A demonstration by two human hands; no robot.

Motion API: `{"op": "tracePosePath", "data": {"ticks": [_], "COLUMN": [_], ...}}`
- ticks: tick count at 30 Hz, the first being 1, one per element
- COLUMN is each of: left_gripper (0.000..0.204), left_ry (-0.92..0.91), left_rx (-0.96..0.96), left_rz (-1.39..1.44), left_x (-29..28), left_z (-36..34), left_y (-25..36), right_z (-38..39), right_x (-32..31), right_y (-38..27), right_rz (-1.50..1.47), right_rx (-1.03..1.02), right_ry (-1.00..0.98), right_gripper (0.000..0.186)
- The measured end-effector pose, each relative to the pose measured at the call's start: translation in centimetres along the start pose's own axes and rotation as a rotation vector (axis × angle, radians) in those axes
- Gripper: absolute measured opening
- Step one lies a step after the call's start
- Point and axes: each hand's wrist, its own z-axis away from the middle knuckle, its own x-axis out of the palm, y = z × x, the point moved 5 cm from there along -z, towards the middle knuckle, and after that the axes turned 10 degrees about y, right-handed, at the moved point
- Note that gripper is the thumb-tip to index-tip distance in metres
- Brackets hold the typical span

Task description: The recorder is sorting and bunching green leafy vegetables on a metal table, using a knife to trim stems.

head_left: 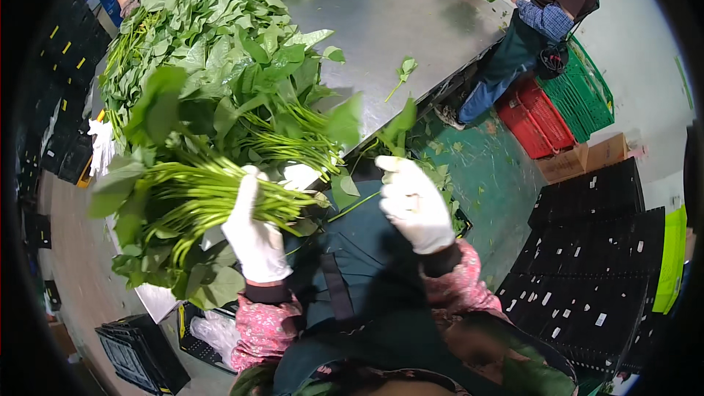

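I see the bundle of leafy stems (202,187) at the near left part of the surface (367,18), just in front of the person's body. Its leaves point to the left, and its stem ends point to the right, toward the dark apron (374,249). The left hand (253,231), in a white glove, is clamped around these stems, near their ends. The right hand (414,202), gloved also in white, is well apart from the left one, with its fingers curled. A green leaf (397,132) stands just above its fingertips, but from my side I cannot tell if they pinch its stem.

Behind the bundle I find a second bunch of stems (290,139), and beyond it a large heap of greens (198,37) covers the left side of the surface. One loose sprig (403,73) lies alone near the right edge.

Farther to the right, a co-worker (554,26) in white gloves has greens at the hands. Near this person I see a red crate (535,117) beside a green crate (579,92). Black crates (587,257) are at the lower right.
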Motion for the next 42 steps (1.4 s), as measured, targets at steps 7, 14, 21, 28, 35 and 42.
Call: {"op": "tracePosePath", "data": {"ticks": [7, 14, 21, 28, 35, 42], "left_gripper": [0.048, 0.045, 0.044, 0.044, 0.051, 0.037], "left_ry": [-0.195, -0.294, -0.308, -0.249, -0.379, -0.431], "left_rx": [0.037, -0.207, -0.078, -0.109, -0.088, -0.135], "left_rz": [0.142, 0.31, 0.396, 0.393, 0.357, 0.297], "left_x": [-2.0, -2.3, -4.9, -5.6, -5.3, -3.0], "left_z": [-1.9, -1.5, -3.1, -3.8, -4.6, -4.8], "left_y": [4.3, 3.5, 5.6, 5.5, 5.5, 2.5], "right_z": [-0.8, -5.2, -10.8, -15.9, -15.4, -22.5], "right_x": [-18.8, -1.8, 8.3, 5.0, 0.2, -4.1], "right_y": [-1.9, 1.0, 6.1, 7.2, 2.3, -0.4], "right_rz": [1.611, 1.388, 1.821, 1.677, 0.583, 1.45], "right_rx": [-0.54, -0.721, -0.909, -0.586, -0.442, -0.51], "right_ry": [0.723, 0.098, 0.027, 0.13, 0.136, 0.364], "right_gripper": [0.036, 0.041, 0.127, 0.084, 0.048, 0.066]}}
